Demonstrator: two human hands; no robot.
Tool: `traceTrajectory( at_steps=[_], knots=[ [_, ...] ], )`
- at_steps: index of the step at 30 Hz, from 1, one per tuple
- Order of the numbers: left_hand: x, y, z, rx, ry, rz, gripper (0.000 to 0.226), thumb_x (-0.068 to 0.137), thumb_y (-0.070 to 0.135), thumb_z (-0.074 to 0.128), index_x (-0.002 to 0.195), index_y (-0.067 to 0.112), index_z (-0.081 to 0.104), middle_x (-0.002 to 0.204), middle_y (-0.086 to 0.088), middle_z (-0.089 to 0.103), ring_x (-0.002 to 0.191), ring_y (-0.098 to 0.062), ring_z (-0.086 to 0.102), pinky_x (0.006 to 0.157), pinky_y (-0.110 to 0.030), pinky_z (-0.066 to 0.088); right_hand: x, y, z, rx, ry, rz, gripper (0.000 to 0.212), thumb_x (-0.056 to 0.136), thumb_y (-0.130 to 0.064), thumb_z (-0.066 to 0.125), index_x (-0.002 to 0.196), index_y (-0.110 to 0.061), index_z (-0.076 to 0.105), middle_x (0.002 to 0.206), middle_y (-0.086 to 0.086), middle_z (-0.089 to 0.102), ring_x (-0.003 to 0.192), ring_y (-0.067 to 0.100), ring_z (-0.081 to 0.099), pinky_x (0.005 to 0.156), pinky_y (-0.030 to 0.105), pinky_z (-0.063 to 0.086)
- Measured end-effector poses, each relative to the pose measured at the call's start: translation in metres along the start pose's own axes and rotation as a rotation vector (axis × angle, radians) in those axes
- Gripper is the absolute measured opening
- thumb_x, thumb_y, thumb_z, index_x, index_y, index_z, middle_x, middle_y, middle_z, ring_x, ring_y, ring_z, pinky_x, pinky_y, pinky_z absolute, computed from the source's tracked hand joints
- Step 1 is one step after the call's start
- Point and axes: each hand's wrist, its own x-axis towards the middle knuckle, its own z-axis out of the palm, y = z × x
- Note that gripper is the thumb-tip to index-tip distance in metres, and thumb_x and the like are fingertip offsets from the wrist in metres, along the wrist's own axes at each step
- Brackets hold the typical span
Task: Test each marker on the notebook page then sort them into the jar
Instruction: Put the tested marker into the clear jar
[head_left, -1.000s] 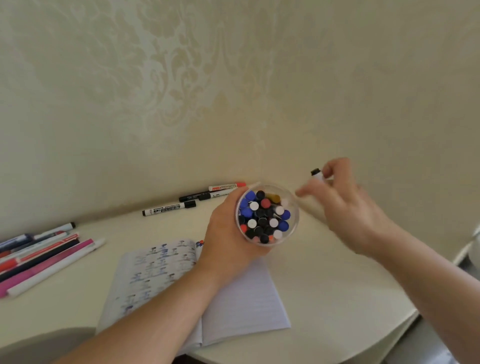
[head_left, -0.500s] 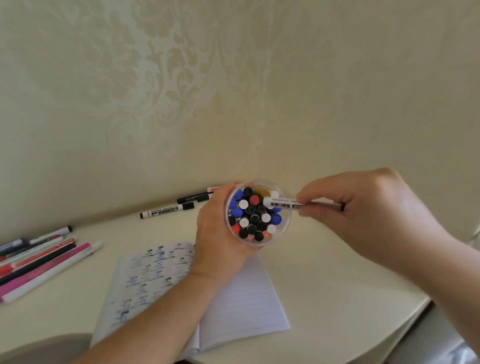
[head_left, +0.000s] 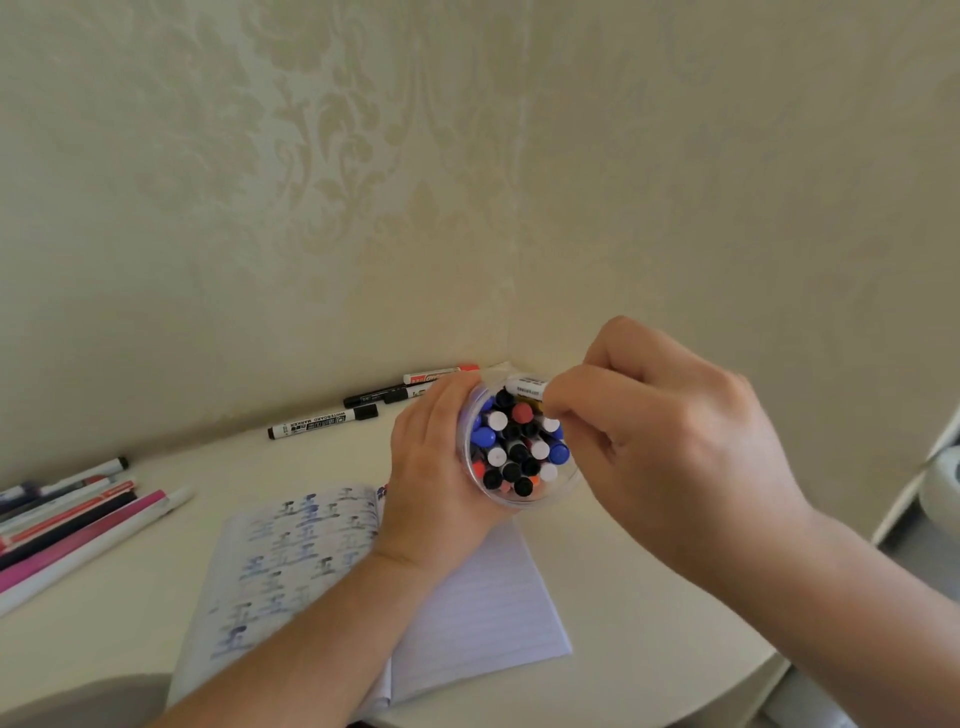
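2 hands are working at frame centre: your right hand is pinching a white marker in curled fingers, feeding it over the far rim of the clear jar, while your left hand is wrapping the jar's side. The marker is looking light, stiff and slick, so keep gripping mid-barrel. The jar is looking crowded and top-heavy. 3 markers are lying by the wall, about 6 at the left edge, beside 1 open notebook.
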Motion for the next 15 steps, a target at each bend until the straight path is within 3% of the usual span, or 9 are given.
traceTrajectory(
  at_steps=[5, 11, 15],
  knots=[
    [0.0, 0.008, -0.007, -0.256, -0.013, -0.165, 0.104, 0.05, 0.047, 0.102, 0.14, 0.034, 0.052, 0.129, 0.017, 0.066, 0.125, -0.008, 0.06, 0.102, -0.035, 0.053, -0.002, 0.001, -0.018, 0.053, 0.06, 0.057, 0.024, 0.08, 0.011, 0.074, 0.078, -0.013, 0.076, 0.077, 0.003, 0.055, 0.056, 0.029, 0.044, 0.045, 0.032, 0.041],
    [-0.002, 0.009, -0.011, -0.291, 0.025, -0.213, 0.108, 0.043, 0.049, 0.103, 0.138, 0.037, 0.052, 0.129, 0.02, 0.065, 0.125, -0.003, 0.059, 0.102, -0.034, 0.054, -0.011, -0.007, -0.012, 0.013, 0.065, 0.053, 0.027, 0.077, 0.014, 0.075, 0.083, -0.012, 0.077, 0.075, 0.005, 0.054, 0.053, 0.032, 0.043, 0.043, 0.031, 0.04],
    [-0.001, 0.01, -0.008, -0.261, 0.016, -0.164, 0.11, 0.043, 0.051, 0.104, 0.137, 0.038, 0.05, 0.13, 0.015, 0.065, 0.126, -0.012, 0.06, 0.101, -0.041, 0.054, -0.008, -0.014, -0.002, -0.061, 0.068, 0.062, 0.029, 0.068, 0.017, 0.064, 0.073, -0.01, 0.07, 0.069, 0.006, 0.048, 0.05, 0.033, 0.035, 0.039, 0.028, 0.037]
  ],
)
